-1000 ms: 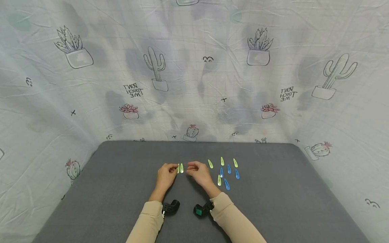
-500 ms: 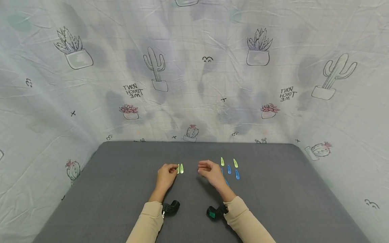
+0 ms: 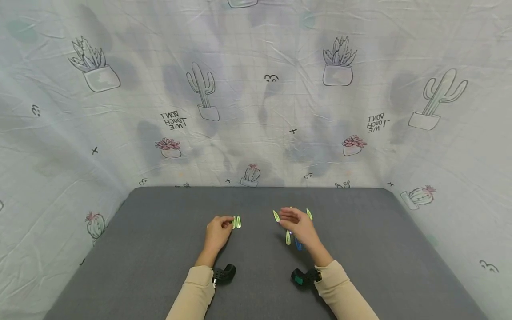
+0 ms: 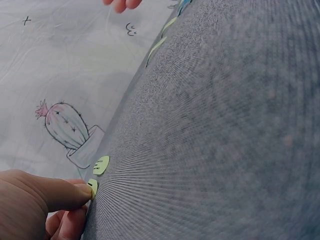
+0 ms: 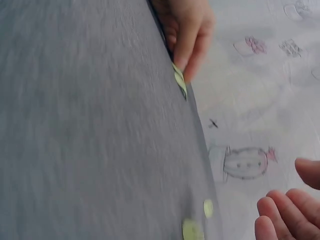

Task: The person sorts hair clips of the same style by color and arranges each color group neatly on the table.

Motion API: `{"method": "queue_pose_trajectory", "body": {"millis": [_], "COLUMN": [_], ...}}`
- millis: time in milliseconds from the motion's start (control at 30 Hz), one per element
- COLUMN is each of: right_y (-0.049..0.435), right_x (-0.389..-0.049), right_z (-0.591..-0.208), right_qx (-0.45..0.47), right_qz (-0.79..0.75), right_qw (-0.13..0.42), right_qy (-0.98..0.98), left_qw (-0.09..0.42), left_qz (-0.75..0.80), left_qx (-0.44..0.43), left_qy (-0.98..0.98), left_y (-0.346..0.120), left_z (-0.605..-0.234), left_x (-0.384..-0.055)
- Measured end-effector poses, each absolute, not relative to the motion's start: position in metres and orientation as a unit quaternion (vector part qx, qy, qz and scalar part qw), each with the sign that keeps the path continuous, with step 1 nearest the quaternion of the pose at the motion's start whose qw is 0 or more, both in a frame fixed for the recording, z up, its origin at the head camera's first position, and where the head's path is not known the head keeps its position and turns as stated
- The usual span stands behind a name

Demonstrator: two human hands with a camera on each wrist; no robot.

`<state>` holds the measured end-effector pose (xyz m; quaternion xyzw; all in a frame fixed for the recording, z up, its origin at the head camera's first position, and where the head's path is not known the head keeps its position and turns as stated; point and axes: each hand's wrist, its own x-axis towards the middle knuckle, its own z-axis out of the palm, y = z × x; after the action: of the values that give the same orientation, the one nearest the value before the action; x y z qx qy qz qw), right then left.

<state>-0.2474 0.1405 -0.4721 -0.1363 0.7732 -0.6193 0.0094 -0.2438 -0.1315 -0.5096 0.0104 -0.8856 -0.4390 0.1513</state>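
Note:
At the middle of the grey table my left hand (image 3: 218, 233) pinches a yellow-green snap hair clip (image 4: 93, 187) by its end, between thumb and finger. A second yellow-green hair clip (image 3: 238, 222) lies close beside it on the right. To the right, my right hand (image 3: 301, 226) hovers over a loose group of hair clips, fingers relaxed and apart, holding nothing. Around it show yellow-green clips (image 3: 288, 238) and a blue clip (image 3: 298, 244); the hand covers others. The right wrist view has its spread fingertips (image 5: 285, 212) above the table.
A dark grey table (image 3: 160, 258) spreads in front of me. Behind and to both sides hangs a pale cloth (image 3: 248, 102) printed with potted cacti. Each wrist wears a black camera mount (image 3: 225, 274).
My right hand has moved right, from near the left pair of clips to over the scattered group. My left hand keeps its place at the clip.

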Motion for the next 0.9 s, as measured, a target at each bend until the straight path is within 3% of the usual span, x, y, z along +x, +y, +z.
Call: {"method": "queue_pose_trajectory", "body": {"millis": [633,900], "right_y": [0.206,0.222], "right_x": [-0.256,-0.270], "right_z": [-0.472,-0.492], "right_qx": [-0.136,-0.114], "right_qz": [-0.606,-0.605], "right_qw": [-0.024,-0.035], "right_qy": [0.784,0.787], "left_qw": [0.148,0.148], "left_qz": [-0.435,-0.438], "left_qx": [0.013,0.015], "left_qy": [-0.888,-0.887], "left_y": [-0.131,-0.131], "left_z": [-0.508,-0.509], "left_x": [-0.244,-0.243]}}
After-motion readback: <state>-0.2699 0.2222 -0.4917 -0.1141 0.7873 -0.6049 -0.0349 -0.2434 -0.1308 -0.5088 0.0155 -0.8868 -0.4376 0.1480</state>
